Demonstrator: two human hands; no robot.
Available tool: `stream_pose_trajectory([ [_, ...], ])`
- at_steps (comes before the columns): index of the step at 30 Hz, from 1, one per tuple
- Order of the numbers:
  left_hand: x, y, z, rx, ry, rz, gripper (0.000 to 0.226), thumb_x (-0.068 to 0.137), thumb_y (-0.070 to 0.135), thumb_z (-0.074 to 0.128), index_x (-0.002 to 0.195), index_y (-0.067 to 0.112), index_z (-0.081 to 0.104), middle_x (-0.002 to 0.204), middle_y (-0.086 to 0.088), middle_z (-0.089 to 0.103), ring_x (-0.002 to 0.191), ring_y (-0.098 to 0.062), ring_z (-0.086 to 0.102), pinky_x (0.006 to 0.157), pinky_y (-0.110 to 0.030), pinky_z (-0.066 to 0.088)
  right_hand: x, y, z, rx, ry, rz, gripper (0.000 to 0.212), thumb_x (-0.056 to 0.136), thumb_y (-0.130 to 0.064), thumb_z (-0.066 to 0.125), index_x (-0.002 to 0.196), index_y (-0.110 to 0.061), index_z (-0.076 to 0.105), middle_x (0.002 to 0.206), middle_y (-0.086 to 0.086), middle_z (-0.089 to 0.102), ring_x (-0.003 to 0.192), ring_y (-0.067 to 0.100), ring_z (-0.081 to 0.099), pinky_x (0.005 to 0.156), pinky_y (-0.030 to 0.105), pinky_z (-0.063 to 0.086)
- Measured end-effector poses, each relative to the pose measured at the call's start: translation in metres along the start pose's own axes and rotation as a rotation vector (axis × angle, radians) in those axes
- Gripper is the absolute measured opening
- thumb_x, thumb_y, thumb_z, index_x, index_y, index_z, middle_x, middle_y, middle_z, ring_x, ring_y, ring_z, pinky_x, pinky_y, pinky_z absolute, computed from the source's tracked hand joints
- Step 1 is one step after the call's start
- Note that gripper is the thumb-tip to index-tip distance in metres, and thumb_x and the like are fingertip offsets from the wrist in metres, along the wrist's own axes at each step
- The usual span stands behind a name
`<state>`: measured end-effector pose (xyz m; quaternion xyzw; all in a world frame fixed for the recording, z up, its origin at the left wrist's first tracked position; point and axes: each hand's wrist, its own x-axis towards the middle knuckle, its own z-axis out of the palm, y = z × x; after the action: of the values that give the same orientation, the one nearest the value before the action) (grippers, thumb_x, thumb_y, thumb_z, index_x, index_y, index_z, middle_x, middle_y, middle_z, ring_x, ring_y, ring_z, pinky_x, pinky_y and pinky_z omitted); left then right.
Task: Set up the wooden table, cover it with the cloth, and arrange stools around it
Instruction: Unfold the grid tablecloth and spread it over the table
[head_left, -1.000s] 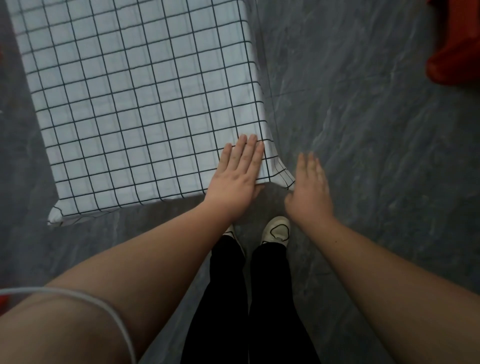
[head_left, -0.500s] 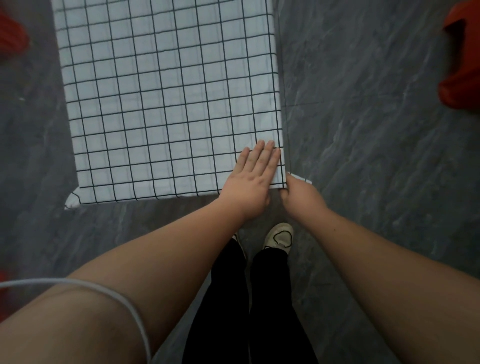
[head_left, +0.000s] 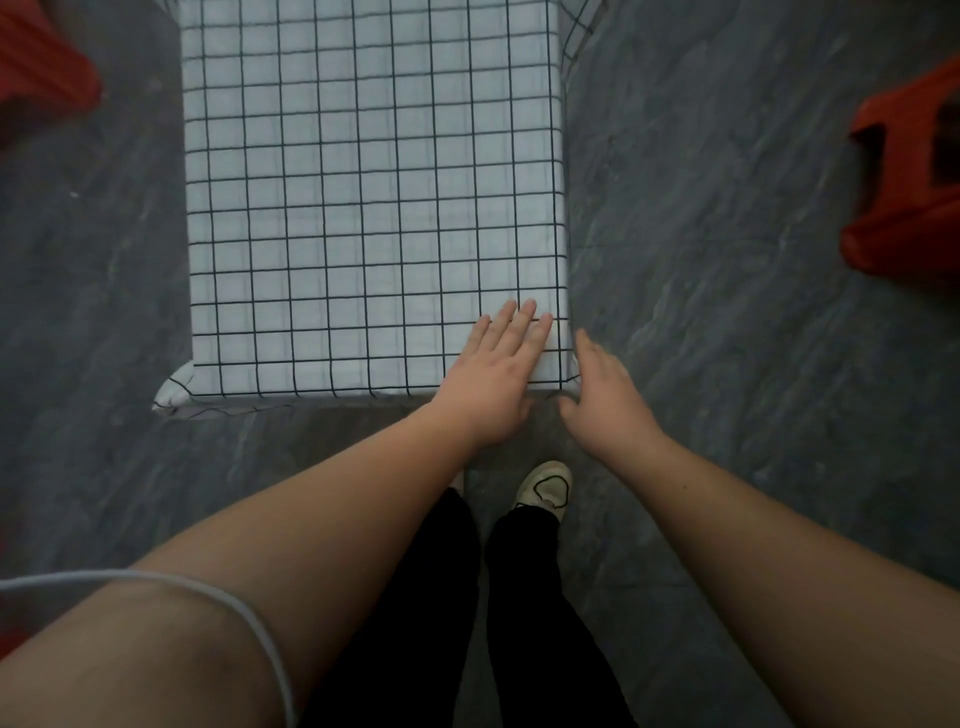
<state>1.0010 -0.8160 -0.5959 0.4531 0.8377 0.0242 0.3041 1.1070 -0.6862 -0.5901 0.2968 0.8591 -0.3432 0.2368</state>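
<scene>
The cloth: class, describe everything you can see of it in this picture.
The cloth is white with a thin dark grid. It lies flat and smooth over the table top, its edges hanging down the sides, and a loose corner sticks out at the near left. The left hand presses flat on its near right corner; the right hand touches the hanging edge there.

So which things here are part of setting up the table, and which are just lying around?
Part of the job:
checked cloth covering the table
left hand flat on the cloth's near corner
right hand beside that corner
red stool
second red stool

Just there:
white cable
grey floor
</scene>
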Motion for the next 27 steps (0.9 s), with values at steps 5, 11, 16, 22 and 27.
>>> stream_pose_trajectory([
  [5, -0.040, -0.030, -0.010, -0.030, 0.033, -0.141, 0.094, 0.093, 0.029, 0.058, 0.158, 0.014, -0.008, 0.167, -0.006, -0.008, 0.153, -0.025, -0.010, 0.125, -0.044, -0.002, -0.014, -0.046, 0.001, -0.075, -0.001, -0.157, 0.074, 0.094, -0.015, 0.060, 0.158, -0.016, 0.022, 0.163, 0.002, 0.026, 0.151, 0.019, 0.021, 0.122, 0.033, 0.017],
  [11, -0.100, -0.100, -0.005, -0.051, 0.025, -0.293, 0.095, 0.095, 0.039, 0.057, 0.157, 0.010, -0.009, 0.167, -0.009, -0.009, 0.153, -0.027, -0.012, 0.124, -0.044, -0.003, -0.009, -0.117, 0.038, -0.246, -0.036, -0.341, 0.077, 0.096, -0.019, 0.056, 0.160, -0.012, 0.014, 0.167, 0.005, 0.017, 0.154, 0.020, 0.012, 0.125, 0.030, 0.007],
  [16, -0.152, -0.174, -0.006, -0.101, 0.038, -0.368, 0.099, 0.094, 0.042, 0.059, 0.157, 0.010, -0.010, 0.167, -0.009, -0.009, 0.153, -0.027, -0.010, 0.124, -0.043, -0.003, 0.001, -0.192, 0.085, -0.337, -0.055, -0.383, 0.078, 0.096, -0.022, 0.056, 0.160, -0.009, 0.012, 0.167, 0.008, 0.015, 0.154, 0.022, 0.011, 0.126, 0.033, 0.006],
  [22, -0.210, -0.280, -0.004, -0.162, 0.058, -0.463, 0.104, 0.092, 0.041, 0.063, 0.156, 0.008, -0.012, 0.166, -0.010, -0.010, 0.153, -0.026, -0.011, 0.125, -0.042, -0.002, 0.013, -0.284, 0.149, -0.462, -0.109, -0.431, 0.080, 0.096, -0.022, 0.054, 0.160, -0.007, 0.008, 0.168, 0.012, 0.007, 0.155, 0.026, 0.004, 0.126, 0.035, 0.002],
  [27, -0.224, -0.342, 0.012, -0.214, 0.033, -0.457, 0.101, 0.092, 0.037, 0.066, 0.158, 0.011, -0.006, 0.167, -0.009, -0.004, 0.154, -0.026, -0.005, 0.125, -0.040, 0.001, 0.035, -0.329, 0.186, -0.537, -0.112, -0.410, 0.084, 0.095, -0.024, 0.055, 0.160, -0.010, 0.005, 0.169, 0.011, 0.001, 0.155, 0.028, -0.002, 0.126, 0.042, 0.006],
])
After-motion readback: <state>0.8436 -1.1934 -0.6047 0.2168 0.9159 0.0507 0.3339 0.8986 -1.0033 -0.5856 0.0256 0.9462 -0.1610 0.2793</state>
